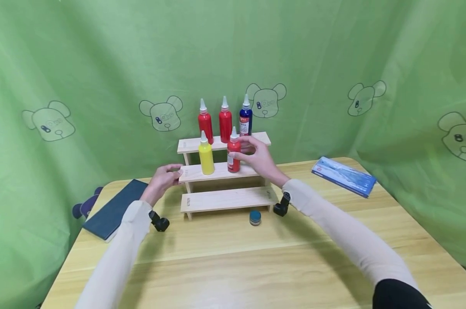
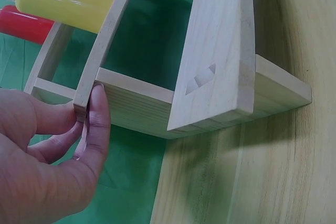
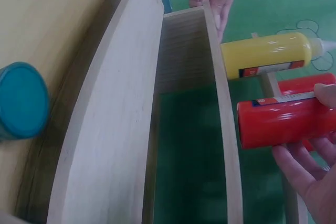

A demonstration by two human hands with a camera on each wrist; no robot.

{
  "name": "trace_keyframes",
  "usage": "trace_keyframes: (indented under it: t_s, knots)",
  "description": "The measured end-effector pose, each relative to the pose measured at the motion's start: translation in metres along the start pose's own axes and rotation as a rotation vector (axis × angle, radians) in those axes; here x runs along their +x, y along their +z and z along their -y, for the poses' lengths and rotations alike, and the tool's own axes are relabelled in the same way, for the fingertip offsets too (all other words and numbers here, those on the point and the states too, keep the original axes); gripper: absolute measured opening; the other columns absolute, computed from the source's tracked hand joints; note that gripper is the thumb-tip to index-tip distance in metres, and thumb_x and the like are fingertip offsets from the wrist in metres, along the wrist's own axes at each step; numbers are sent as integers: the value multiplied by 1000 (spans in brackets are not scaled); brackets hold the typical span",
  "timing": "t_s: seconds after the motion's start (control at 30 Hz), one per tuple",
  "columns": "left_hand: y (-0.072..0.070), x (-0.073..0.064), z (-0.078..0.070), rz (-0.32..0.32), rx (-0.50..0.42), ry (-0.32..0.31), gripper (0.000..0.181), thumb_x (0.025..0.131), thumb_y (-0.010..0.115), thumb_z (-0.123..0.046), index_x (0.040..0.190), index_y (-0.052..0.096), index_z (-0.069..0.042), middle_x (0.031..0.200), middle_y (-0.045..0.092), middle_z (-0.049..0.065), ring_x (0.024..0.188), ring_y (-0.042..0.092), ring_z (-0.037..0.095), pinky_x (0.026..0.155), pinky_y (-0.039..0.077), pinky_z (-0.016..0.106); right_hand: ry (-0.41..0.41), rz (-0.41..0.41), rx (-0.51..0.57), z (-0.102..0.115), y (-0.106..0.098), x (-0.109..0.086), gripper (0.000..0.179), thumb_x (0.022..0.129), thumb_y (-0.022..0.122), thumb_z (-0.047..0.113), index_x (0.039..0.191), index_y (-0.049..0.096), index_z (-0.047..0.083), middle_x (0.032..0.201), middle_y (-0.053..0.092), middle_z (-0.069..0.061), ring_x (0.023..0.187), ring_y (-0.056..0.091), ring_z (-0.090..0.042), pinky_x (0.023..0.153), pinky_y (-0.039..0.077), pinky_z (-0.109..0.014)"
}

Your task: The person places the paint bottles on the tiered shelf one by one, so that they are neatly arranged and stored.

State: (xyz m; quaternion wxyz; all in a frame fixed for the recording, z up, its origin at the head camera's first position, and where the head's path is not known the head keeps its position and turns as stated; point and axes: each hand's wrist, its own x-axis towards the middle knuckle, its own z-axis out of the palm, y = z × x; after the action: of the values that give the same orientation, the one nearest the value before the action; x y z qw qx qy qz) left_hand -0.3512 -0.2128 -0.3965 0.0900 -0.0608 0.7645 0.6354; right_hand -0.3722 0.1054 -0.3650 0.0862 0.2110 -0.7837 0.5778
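Observation:
A three-tier wooden rack point(image 1: 229, 200) stands on the table. My left hand point(image 1: 164, 182) pinches the left end of its middle shelf point(image 2: 105, 35) between thumb and fingers. My right hand point(image 1: 261, 159) grips a red paint bottle point(image 1: 234, 155) with a white pointed nozzle, its base close to the middle shelf. Left of it on that shelf a yellow paint bottle point(image 1: 206, 159) stands upright. Two more red bottles point(image 1: 205, 126) and a dark blue bottle point(image 1: 246, 118) stand along the top shelf. The bottom shelf holds nothing.
A small jar with a teal lid point(image 1: 255, 217) sits before the rack's right front leg. At the table's left lies a dark green book point(image 1: 119, 209); a blue flat box point(image 1: 344, 176) lies at the right. A green curtain point(image 1: 233, 51) hangs close behind the rack.

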Motion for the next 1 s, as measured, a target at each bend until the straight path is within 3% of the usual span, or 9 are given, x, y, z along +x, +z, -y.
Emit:
trace_keyframes:
  t_s: [0.13, 0.37, 0.57, 0.73, 1.0]
  knots:
    - [3, 2, 0, 14, -20, -3, 47, 108, 52, -5, 154, 45, 5, 143, 54, 28, 85, 64, 10, 87, 61, 26, -3, -8, -30, -5, 7, 2, 47, 92, 83, 21, 135, 65, 12, 125, 69, -12, 112, 67, -29, 104, 56, -45]
    - [1, 1, 1, 15, -19, 11, 48, 109, 51, -6, 155, 43, 5, 144, 53, 28, 89, 64, 11, 100, 59, 35, -25, -9, -59, -6, 17, 7, 48, 94, 82, 21, 137, 64, 13, 124, 71, -14, 111, 68, -29, 102, 57, -44]
    - [2, 0, 3, 17, -35, 11, 48, 109, 52, -6, 155, 43, 5, 142, 54, 27, 86, 65, 10, 91, 61, 28, -15, -16, -59, -5, 20, 1, 51, 95, 81, 24, 141, 62, 14, 126, 70, -14, 114, 68, -30, 101, 59, -46]
    - [2, 0, 4, 14, -48, 21, 48, 109, 52, -6, 154, 44, 6, 143, 54, 29, 86, 65, 9, 96, 60, 32, -3, -44, -56, -5, 22, -2, 53, 94, 82, 24, 141, 61, 14, 125, 70, -13, 113, 68, -30, 99, 60, -45]
    - [5, 0, 7, -27, -32, 88, 45, 108, 51, -3, 151, 45, 11, 143, 53, 33, 85, 64, 8, 85, 63, 26, 52, -13, -58, 4, 17, -2, 56, 92, 84, 25, 140, 58, 14, 128, 69, -11, 114, 67, -29, 97, 60, -45]
